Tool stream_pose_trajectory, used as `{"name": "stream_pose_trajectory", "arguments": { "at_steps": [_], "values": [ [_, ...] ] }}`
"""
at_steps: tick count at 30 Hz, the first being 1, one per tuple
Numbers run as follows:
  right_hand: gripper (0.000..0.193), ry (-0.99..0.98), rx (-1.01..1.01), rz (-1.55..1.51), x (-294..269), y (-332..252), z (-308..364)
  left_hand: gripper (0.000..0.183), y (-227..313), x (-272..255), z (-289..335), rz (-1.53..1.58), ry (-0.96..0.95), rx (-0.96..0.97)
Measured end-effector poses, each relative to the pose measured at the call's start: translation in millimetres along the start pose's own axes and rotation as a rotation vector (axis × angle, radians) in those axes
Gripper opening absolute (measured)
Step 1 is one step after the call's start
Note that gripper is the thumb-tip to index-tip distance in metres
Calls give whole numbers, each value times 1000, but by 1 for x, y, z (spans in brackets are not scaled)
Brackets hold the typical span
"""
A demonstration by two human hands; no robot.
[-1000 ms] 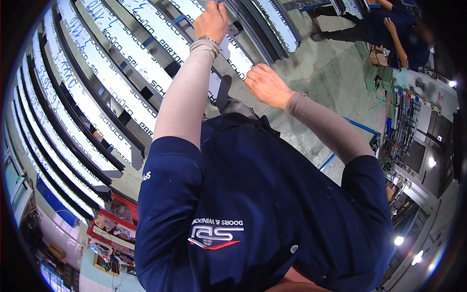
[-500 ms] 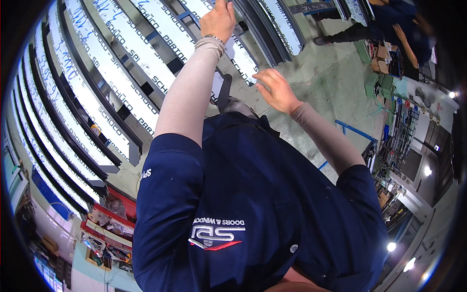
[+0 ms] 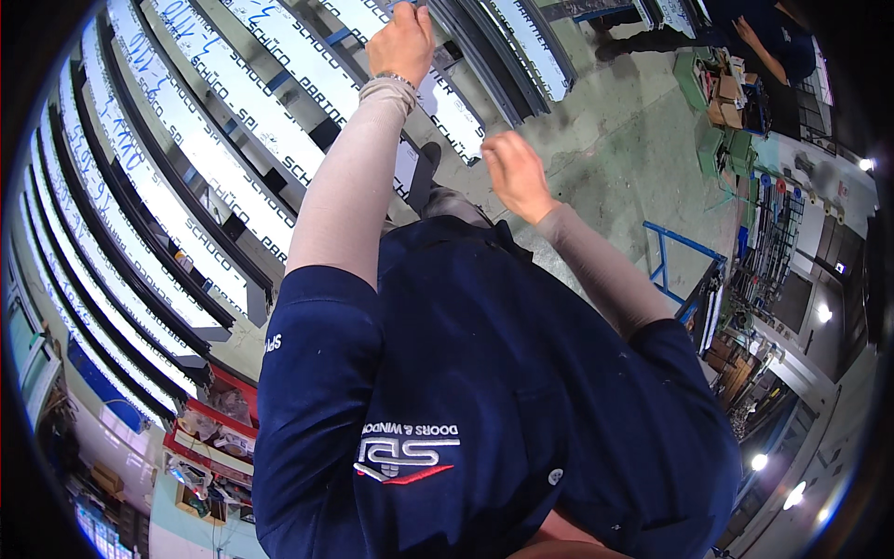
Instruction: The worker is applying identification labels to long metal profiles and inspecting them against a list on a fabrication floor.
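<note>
My left hand (image 3: 402,44), with a bracelet at its wrist, is closed over a long window-frame profile with white printed film (image 3: 445,110). Its fingertips point away from me, and what they pinch, if anything, is hidden. Near the close end of that same profile is my right hand (image 3: 518,177), its fingers curled together. The right fingertips are at the profile's end; I cannot tell whether they touch it or hold something small.
Several dark profiles with white film (image 3: 191,177) lie side by side at left. Dark bars (image 3: 494,70) stand right of my left hand. A red bin shelf (image 3: 219,424) is at lower left, a blue metal frame (image 3: 684,240) at right. Another person (image 3: 759,42) works at far right.
My left hand has shifted slightly left and nearer to me. The right hand's fingers, spread with the thumb apart before, are now curled together, and the hand is a little lower.
</note>
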State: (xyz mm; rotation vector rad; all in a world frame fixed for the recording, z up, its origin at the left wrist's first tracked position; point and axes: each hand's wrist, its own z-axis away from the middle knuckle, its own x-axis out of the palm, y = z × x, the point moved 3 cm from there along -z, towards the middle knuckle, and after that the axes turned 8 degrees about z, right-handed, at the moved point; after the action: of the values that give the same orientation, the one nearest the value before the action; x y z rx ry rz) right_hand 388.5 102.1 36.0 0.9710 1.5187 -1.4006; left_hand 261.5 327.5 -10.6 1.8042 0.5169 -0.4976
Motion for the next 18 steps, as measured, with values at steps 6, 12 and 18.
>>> {"name": "stream_pose_trajectory", "arguments": {
  "at_steps": [6,12,18],
  "values": [
    [23,53,124,-204,6,0,16,34,1,-4,-2,8,-34,-53],
    [18,15,92,-169,10,-1,12,34,-3,-16,4,133,-45,-53],
    [14,35,71,-201,13,7,9,35,28,-36,61,429,-252,-100]
  ]
}}
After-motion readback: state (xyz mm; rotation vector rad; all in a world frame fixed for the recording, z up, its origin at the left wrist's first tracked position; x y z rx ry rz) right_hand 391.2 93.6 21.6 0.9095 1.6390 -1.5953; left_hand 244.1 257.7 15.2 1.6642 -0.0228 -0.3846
